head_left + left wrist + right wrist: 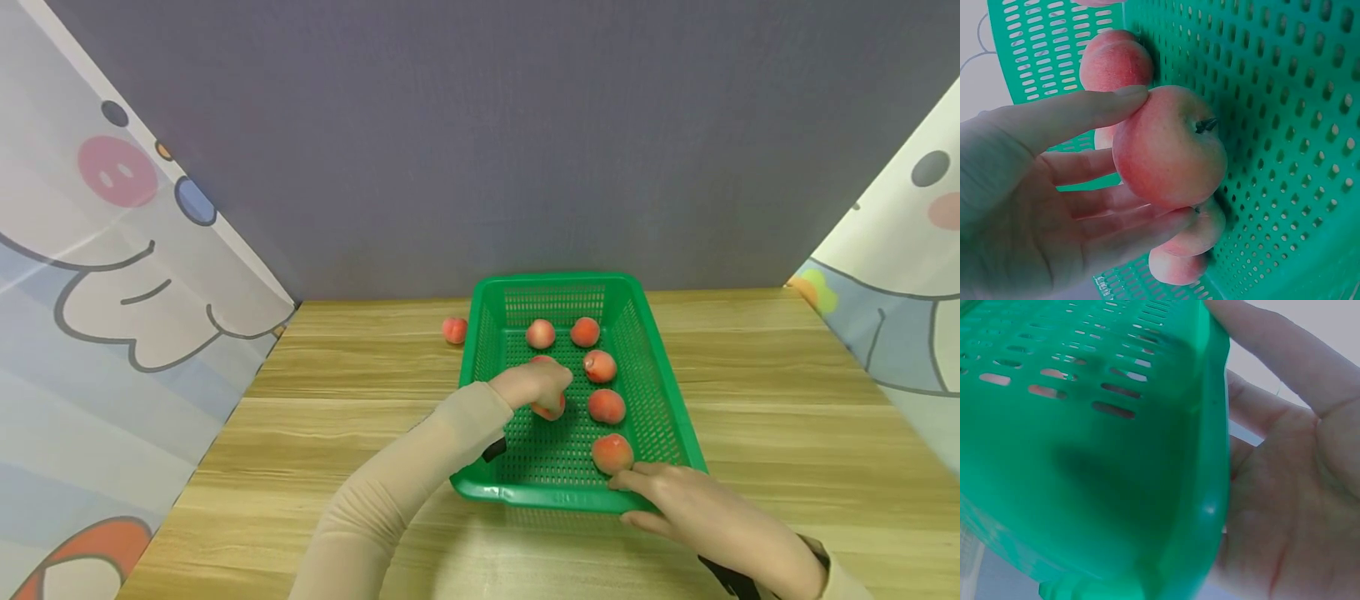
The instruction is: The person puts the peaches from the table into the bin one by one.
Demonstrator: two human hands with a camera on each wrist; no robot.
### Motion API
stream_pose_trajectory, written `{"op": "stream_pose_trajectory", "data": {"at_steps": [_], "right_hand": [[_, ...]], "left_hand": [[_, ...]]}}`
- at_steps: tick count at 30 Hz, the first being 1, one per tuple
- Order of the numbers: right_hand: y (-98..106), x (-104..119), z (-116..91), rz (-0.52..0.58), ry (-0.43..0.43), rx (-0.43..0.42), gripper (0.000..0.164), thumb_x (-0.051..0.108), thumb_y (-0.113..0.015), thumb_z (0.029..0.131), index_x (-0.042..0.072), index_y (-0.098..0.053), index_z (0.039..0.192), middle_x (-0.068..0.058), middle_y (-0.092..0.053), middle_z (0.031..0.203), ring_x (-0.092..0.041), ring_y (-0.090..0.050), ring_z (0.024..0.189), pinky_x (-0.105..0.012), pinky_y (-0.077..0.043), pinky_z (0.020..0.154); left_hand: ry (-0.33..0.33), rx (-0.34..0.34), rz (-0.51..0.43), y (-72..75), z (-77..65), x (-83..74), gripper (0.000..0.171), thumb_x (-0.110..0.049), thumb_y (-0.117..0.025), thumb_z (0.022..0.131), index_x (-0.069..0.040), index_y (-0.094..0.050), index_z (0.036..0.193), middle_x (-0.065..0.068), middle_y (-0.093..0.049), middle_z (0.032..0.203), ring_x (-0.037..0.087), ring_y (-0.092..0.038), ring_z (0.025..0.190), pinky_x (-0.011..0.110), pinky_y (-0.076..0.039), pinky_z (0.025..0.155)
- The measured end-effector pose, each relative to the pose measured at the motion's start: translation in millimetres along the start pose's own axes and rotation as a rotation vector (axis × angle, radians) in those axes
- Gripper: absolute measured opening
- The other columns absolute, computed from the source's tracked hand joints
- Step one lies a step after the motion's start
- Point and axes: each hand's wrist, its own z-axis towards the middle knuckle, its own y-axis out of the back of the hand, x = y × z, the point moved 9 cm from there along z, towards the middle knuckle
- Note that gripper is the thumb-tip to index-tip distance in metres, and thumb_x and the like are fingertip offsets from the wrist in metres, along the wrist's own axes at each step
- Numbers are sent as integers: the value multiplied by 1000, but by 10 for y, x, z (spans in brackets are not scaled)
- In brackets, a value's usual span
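A green plastic basket (540, 497) with slotted walls stands on the wooden table, several peaches inside it. My left hand (536, 386) reaches over its left side and holds a peach (1169, 147) between thumb and fingertips, low inside the basket. Another peach (543, 359) is partly hidden behind that hand. Down the right side runs a row of peaches, the nearest peach (612, 454) close to my right fingertips. My right hand (678, 500) grips the near right corner of the basket, its rim (1213, 469) between thumb and fingers.
Outside the basket, a single peach (454, 330) lies beside its far left corner. The wooden table (337, 400) extends to both sides. Behind it rises a grey wall (480, 150), and cartoon-printed sheets (112, 250) flank the table.
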Motion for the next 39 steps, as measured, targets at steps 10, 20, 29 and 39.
{"op": "stream_pose_trajectory", "data": {"at_steps": [10,20,29,39], "right_hand": [[-1,0,3,-3,-1,0,26,25,-66,77,12,-62,100,5,-60,91,-7,-57,79,-27,-48,62],[-17,-9,-1,-6,-11,13,27,25,-65,78,12,-62,101,4,-61,92,-9,-58,80,-28,-49,63],[-21,-13,-4,-5,-18,18,27,26,-65,78,12,-62,101,4,-60,92,-9,-58,80,-28,-49,63],[-13,-10,-5,-5,-16,14,28,26,-65,78,12,-62,101,3,-61,92,-10,-59,80,-28,-49,63]], "left_hand": [[8,6,-17,-32,28,6,21,2,-55,76,-13,-41,69,0,-29,56,11,-21,47,22,-24,44],[-10,4,-16,-48,42,-3,21,0,-54,80,-13,-41,71,0,-30,59,11,-22,48,22,-25,45],[10,8,-24,-57,47,15,17,-2,-55,81,-13,-43,75,0,-30,62,12,-25,51,23,-26,47],[22,-15,-28,-36,35,21,15,-6,-61,79,-11,-47,79,-2,-43,71,11,-36,61,22,-32,52]]}}
